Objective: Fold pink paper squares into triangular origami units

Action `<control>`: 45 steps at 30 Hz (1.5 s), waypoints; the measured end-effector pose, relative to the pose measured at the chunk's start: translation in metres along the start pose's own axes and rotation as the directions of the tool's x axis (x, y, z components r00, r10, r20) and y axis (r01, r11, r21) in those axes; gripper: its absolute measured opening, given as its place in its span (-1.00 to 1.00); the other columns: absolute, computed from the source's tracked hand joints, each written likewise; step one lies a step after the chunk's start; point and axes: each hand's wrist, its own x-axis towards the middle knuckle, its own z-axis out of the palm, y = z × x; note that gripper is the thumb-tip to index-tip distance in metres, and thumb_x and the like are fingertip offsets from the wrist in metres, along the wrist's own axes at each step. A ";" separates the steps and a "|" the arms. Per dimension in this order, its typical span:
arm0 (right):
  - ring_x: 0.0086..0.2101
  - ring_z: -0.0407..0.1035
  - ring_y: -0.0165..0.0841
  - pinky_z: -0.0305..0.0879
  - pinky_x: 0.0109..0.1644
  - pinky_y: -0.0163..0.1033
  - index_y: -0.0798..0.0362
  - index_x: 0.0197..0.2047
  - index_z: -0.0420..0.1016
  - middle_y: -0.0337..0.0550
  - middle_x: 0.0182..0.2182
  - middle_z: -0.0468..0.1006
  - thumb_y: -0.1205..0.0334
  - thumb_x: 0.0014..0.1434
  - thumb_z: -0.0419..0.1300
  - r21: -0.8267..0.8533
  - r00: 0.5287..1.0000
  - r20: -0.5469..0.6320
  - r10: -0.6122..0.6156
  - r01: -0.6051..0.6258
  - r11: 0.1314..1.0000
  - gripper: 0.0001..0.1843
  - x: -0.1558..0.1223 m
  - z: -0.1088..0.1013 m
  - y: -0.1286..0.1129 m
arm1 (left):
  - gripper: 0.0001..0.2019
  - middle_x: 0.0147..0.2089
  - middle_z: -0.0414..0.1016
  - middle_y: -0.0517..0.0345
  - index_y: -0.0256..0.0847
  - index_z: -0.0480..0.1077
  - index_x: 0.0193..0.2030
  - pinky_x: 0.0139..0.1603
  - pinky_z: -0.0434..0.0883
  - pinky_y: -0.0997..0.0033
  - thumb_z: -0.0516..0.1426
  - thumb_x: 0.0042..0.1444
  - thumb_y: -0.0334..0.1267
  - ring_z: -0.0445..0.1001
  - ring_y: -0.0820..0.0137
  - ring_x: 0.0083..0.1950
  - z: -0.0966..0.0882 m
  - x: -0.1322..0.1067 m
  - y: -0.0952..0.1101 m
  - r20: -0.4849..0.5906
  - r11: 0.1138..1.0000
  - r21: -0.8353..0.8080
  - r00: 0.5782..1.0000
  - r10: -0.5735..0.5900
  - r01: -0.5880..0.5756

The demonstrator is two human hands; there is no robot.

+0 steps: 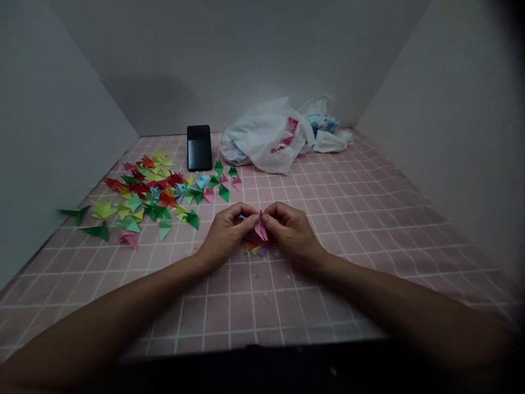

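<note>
Pale grey walls (246, 49) enclose three sides of a worktop (369, 219) covered in a pink cloth with a white grid, and the light is dim. Near the middle of it, between the two hands, is a folded pink paper piece (261, 231), its pointed ends hanging down toward the worktop. The left hand (225, 232) pinches it at the upper part, thumb and forefinger brought close together. The right hand (296, 232) grips it from the other side in the same way, its fingers narrow on the paper and nearly meeting those of the left. Just below the pink piece, partly hidden by the hands, lie some small papers (254, 248) in orange, yellow and purple. Tiny pale specks dot the cloth around them.

Farther out, to the left, spreads a loose heap of folded paper shapes (153, 183) in green, yellow, red, orange, pink and light blue, many overlapping, a few apart at the edges. Behind the heap, near the back wall, is a black phone (199, 156) with its dark screen facing the person. Right of it sits a crumpled white plastic bag (266, 137) with red print, and beside that a blue-patterned packet (322, 122) among more white wrapping (329, 142).
</note>
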 end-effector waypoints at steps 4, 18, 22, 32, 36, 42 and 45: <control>-0.49 0.22 -0.44 0.17 -0.43 -0.31 0.04 -0.38 0.41 -0.28 -0.50 0.39 0.08 0.21 0.21 -0.046 0.999 -0.007 -0.031 0.030 0.998 -0.77 -0.001 0.000 0.001 | -0.75 -0.39 0.49 0.24 -0.24 0.45 -0.28 -0.32 0.47 0.49 0.30 0.07 -0.10 0.48 0.48 -0.40 0.000 0.000 0.001 -0.005 0.999 0.033 1.000 0.027 -0.027; -0.53 0.23 -0.45 0.17 -0.45 -0.31 0.04 -0.38 0.38 -0.31 -0.53 0.38 0.10 0.21 0.20 0.001 0.999 0.042 -0.005 0.005 1.000 -0.79 0.000 0.000 -0.001 | -0.72 -0.53 0.44 0.27 -0.26 0.46 -0.32 -0.60 0.25 0.58 0.33 0.03 -0.07 0.30 0.58 -0.60 -0.003 0.001 0.003 -0.011 0.999 0.049 1.000 -0.018 0.018; -0.51 0.20 -0.46 0.15 -0.43 -0.31 0.04 -0.41 0.36 -0.31 -0.52 0.34 0.13 0.20 0.19 -0.069 0.998 0.016 -0.052 0.053 0.996 -0.79 0.000 -0.001 -0.001 | -0.72 -0.54 0.45 0.26 -0.26 0.46 -0.33 -0.58 0.26 0.57 0.32 0.05 -0.07 0.32 0.58 -0.60 -0.002 0.001 0.004 0.010 0.999 0.023 0.999 -0.035 0.035; -0.48 0.22 -0.45 0.17 -0.40 -0.30 0.04 -0.41 0.37 -0.29 -0.50 0.37 0.15 0.21 0.16 -0.122 0.997 -0.002 -0.082 0.081 0.989 -0.81 -0.001 -0.001 -0.003 | -0.74 -0.53 0.49 0.23 -0.27 0.47 -0.34 -0.54 0.29 0.56 0.29 0.08 -0.08 0.37 0.55 -0.58 -0.001 0.002 0.003 0.022 0.999 -0.027 0.999 -0.046 0.047; -0.49 0.21 -0.45 0.16 -0.42 -0.30 0.04 -0.41 0.37 -0.30 -0.51 0.36 0.14 0.21 0.17 -0.111 0.998 0.002 -0.070 0.070 0.991 -0.80 -0.001 0.000 -0.002 | -0.75 -0.53 0.49 0.24 -0.26 0.47 -0.35 -0.55 0.29 0.57 0.30 0.07 -0.09 0.36 0.56 -0.59 -0.002 0.002 0.003 0.023 0.998 -0.036 0.998 -0.050 0.051; -0.51 0.21 -0.46 0.14 -0.43 -0.31 0.04 -0.41 0.36 -0.31 -0.52 0.36 0.14 0.21 0.19 -0.066 0.999 0.006 -0.048 0.048 0.997 -0.80 -0.002 0.001 -0.001 | -0.76 -0.52 0.48 0.24 -0.25 0.47 -0.33 -0.56 0.30 0.58 0.32 0.05 -0.12 0.36 0.56 -0.59 -0.003 0.003 0.001 0.029 0.997 -0.040 0.998 -0.062 0.063; -0.51 0.20 -0.47 0.15 -0.43 -0.31 0.04 -0.40 0.36 -0.31 -0.52 0.36 0.15 0.21 0.19 -0.070 0.999 0.006 -0.054 0.055 0.996 -0.80 -0.002 0.001 -0.001 | -0.77 -0.52 0.48 0.25 -0.25 0.46 -0.34 -0.57 0.29 0.58 0.32 0.03 -0.13 0.34 0.57 -0.59 -0.003 0.003 0.002 0.021 0.998 -0.024 0.998 -0.061 0.061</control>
